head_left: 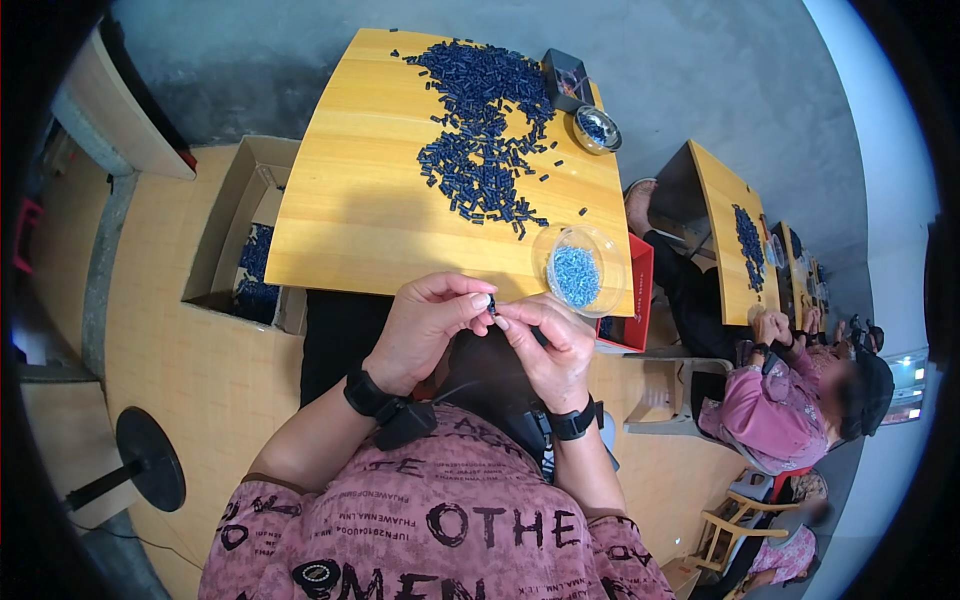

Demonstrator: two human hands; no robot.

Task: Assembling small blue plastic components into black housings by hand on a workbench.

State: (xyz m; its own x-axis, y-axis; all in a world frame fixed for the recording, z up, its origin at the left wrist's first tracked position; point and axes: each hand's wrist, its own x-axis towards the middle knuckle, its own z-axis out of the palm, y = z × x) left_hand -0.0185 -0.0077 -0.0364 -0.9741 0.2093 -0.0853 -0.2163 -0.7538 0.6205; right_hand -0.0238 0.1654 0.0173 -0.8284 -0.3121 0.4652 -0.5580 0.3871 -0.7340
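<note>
Fingertips of both hands meet over our lap, just off the near edge of the wooden table [360, 215], pinching one small dark blue piece [491, 305] between them; our left hand [425, 335] closes on it with thumb and forefinger, and our right hand [548, 350] closes on it from the other side. We judge that we are fitting or checking this single piece, and the next move calls for a steady, fine pinch. Just beyond sits a clear round dish of light blue bits [577, 272], then a wide heap of dark blue pieces [480, 130], with a cardboard box [245, 235] at our left
</note>
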